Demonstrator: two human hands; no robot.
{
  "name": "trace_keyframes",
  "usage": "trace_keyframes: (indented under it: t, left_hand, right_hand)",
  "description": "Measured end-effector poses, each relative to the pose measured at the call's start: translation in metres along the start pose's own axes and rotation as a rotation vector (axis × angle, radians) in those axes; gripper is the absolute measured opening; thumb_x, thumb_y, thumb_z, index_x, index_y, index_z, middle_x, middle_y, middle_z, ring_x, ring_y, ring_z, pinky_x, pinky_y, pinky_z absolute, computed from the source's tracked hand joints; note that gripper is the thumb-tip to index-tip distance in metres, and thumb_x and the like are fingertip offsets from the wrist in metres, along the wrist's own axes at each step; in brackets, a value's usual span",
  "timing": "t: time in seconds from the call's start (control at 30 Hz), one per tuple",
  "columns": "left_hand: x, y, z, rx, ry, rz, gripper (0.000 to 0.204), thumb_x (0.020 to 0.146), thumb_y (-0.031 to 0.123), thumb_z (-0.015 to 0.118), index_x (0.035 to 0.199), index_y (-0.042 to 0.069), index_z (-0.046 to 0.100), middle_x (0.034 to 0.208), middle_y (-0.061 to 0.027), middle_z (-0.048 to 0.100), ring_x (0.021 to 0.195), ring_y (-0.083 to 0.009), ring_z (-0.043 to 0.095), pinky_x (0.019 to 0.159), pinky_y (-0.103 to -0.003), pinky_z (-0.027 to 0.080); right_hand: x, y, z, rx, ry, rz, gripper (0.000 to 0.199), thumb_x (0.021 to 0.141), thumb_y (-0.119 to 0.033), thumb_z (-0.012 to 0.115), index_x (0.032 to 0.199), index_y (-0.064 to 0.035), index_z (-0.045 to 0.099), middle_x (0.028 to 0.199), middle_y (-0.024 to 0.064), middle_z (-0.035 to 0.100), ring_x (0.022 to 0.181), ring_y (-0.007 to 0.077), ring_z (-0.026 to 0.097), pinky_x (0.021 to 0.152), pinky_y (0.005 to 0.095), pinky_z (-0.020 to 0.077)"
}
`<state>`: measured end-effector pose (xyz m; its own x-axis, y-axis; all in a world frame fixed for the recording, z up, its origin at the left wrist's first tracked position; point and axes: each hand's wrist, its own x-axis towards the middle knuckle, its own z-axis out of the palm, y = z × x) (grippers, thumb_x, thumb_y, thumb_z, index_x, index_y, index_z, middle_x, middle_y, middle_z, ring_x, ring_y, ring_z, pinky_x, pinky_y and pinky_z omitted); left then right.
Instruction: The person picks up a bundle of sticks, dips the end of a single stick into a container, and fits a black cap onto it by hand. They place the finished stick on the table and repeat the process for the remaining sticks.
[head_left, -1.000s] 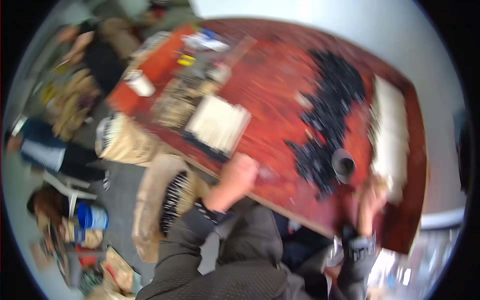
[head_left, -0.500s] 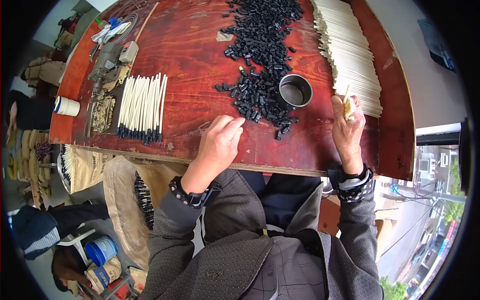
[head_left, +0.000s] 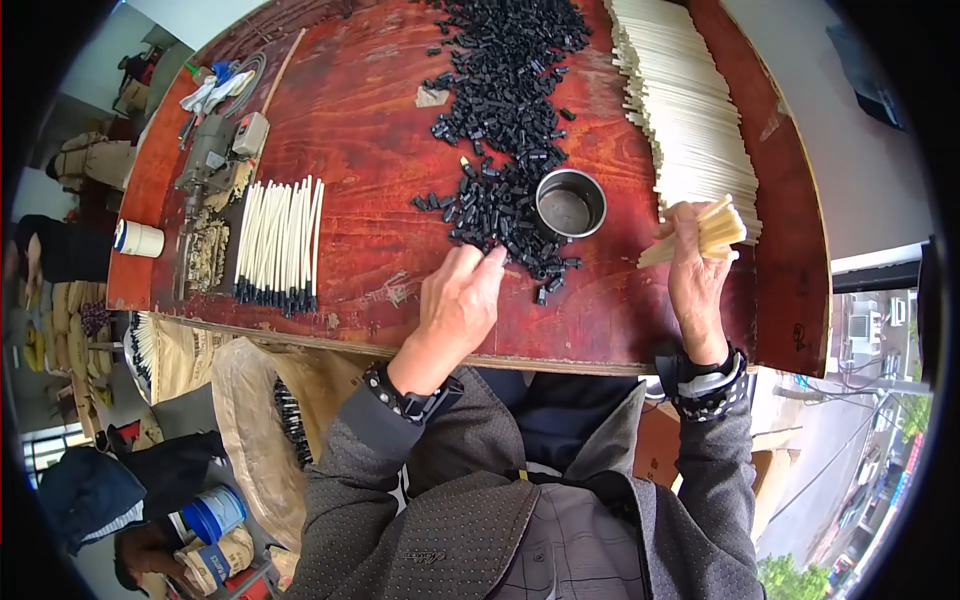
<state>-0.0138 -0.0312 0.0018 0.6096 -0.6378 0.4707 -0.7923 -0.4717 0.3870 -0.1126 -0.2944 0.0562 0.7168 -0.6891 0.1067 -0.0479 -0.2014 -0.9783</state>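
Observation:
A bundle of thin cream-white sticks (head_left: 722,228) is gripped in my right hand (head_left: 697,295), beside the big stack of the same sticks (head_left: 690,110) at the right. My left hand (head_left: 458,305) touches the near edge of a heap of small black plastic caps (head_left: 510,120). Its thumb and fingertips are pinched together; whether a cap is between them is hidden. A round dark metal cup (head_left: 571,203) stands at the heap's right side. To the left lies a row of white sticks with black caps (head_left: 278,245) on their near ends.
The red wooden table (head_left: 370,180) has raised side boards. A small motorised machine (head_left: 212,150) sits at its left, near a white roll (head_left: 138,239). Below the front edge stands a plastic-lined sack (head_left: 245,400) holding black-tipped sticks. Another person (head_left: 60,240) is at the far left.
My left hand has moved forward and right onto the near caps. In my right hand the sticks have turned from nearly end-on to a slanting bundle. The view has shifted slightly.

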Motion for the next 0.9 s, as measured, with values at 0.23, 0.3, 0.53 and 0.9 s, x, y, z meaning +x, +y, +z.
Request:
trace_keyframes:
  t: [0.23,0.3,0.53,0.9]
  left_hand:
    - [-0.007,0.008,0.001,0.017,0.044,-0.027,0.017,0.088,0.016,0.067,0.103,0.007,0.069,0.088,-0.008,0.056,0.08,-0.0276,0.062,0.057,-0.04,0.052]
    - [-0.011,0.014,0.005,-0.026,0.019,-0.039,0.016,0.089,0.015,0.066,0.101,0.006,0.067,0.091,-0.0095,0.056,0.082,-0.028,0.061,0.057,-0.04,0.052]
    - [-0.026,0.014,0.005,-0.044,0.046,-0.084,0.011,0.089,0.01,0.063,0.094,0.001,0.063,0.094,-0.0127,0.055,0.087,-0.0314,0.06,0.065,-0.044,0.052]
    - [-0.021,0.014,0.003,-0.122,-0.018,-0.168,0.008,0.087,0.006,0.063,0.089,0.001,0.059,0.096,-0.0151,0.054,0.089,-0.0332,0.06,0.069,-0.046,0.052]
  right_hand:
    - [0.0,0.056,-0.034,-0.247,-0.059,-0.429,0.036,0.107,-0.024,0.046,0.132,-0.0049,0.063,0.102,0.013,0.064,0.088,0.0277,0.063,0.078,0.0378,0.0523]
    - [0.003,0.081,-0.048,-0.363,-0.031,-0.361,0.043,0.108,-0.025,0.038,0.145,-0.0104,0.055,0.107,0.0168,0.062,0.094,0.033,0.062,0.084,0.0403,0.0518]
    - [0.002,0.037,-0.019,-0.003,-0.055,-0.086,0.032,0.103,-0.033,0.06,0.096,-0.0013,0.062,0.087,0.0049,0.059,0.077,0.0134,0.055,0.067,0.0313,0.0457]
    - [0.008,0.041,-0.012,-0.059,0.048,-0.135,0.034,0.105,-0.035,0.058,0.099,-0.0012,0.059,0.08,0.0037,0.056,0.071,0.0133,0.053,0.064,0.0307,0.0441]
